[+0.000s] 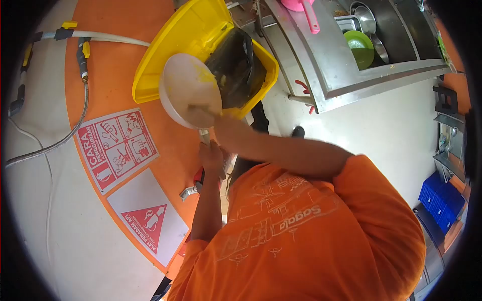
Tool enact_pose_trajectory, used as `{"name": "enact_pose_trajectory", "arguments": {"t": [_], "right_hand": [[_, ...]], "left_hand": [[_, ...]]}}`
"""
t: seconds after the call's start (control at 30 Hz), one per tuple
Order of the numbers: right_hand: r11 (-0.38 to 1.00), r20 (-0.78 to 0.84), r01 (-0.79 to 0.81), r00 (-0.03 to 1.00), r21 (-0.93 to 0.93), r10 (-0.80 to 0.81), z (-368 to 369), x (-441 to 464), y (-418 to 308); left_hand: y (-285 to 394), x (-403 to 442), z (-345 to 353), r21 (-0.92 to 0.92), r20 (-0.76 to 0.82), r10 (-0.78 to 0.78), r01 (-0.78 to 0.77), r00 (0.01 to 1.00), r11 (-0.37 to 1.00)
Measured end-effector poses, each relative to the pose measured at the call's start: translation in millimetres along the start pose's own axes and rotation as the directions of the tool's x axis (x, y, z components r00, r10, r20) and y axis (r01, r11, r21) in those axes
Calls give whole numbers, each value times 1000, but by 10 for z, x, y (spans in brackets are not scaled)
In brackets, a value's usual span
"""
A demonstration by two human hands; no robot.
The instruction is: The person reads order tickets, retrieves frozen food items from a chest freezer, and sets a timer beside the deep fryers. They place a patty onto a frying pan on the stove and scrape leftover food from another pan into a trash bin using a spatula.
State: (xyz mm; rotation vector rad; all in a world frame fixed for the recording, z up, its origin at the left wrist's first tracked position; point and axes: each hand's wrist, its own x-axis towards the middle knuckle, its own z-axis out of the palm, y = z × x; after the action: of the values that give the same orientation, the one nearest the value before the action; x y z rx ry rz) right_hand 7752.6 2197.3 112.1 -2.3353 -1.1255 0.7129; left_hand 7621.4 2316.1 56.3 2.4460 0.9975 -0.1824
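My left hand (212,156) is closed around the short handle of a deep white pan (176,83). The pan is tilted at the edge of a yellow trash bin (271,65), its inside facing up toward me. Yellow food residue (203,74) sticks to its inner wall. Inside the pan is a flat-ended scraper (202,114), smeared by motion. My right hand (230,131), partly blurred, is closed on that scraper. A black liner bag (233,65) hangs in the open bin, and the yellow lid (168,42) stands raised behind the pan.
A steel sink (331,83) at upper right holds a green bowl (360,47) and metal bowls; a pink-handled item (311,20) lies beside it. Fire extinguisher signs (118,148) and a hose (65,143) are on the left wall. Blue crates (438,200) stand far right.
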Motion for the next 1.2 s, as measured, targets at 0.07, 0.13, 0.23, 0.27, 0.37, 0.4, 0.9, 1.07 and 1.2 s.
{"name": "enact_pose_trajectory", "arguments": {"t": [0.07,0.13,0.23,0.27,0.37,0.4,0.9,1.07,1.2], "right_hand": [[961,-34,-194,978,195,205,454,147,39],[894,-61,-308,937,326,345,459,318,390],[903,-50,-260,954,343,294,168,609,1025],[922,-33,-217,970,320,240,129,600,996],[952,-217,-107,961,286,173,-84,364,615],[964,-189,-95,971,249,145,-234,104,398],[952,-120,187,968,-241,-220,-527,-372,695],[971,-338,-8,938,-238,-75,-693,139,1082],[974,-189,-31,982,-223,-12,-719,0,1179]], "left_hand": [[5,39,29,-123,31,-40,44,999,991],[-73,-9,17,-224,81,-73,89,994,971],[-306,-13,1,-206,21,4,0,1000,978],[-398,-26,-12,-293,121,-35,69,992,954],[-367,14,44,-366,201,-1,76,980,928],[-400,-4,40,-347,198,12,59,980,936],[-246,145,-34,-392,120,-3,51,993,918],[-239,29,-31,-205,-10,81,-82,997,975],[-295,217,155,-272,-9,-26,23,1000,962]]}}
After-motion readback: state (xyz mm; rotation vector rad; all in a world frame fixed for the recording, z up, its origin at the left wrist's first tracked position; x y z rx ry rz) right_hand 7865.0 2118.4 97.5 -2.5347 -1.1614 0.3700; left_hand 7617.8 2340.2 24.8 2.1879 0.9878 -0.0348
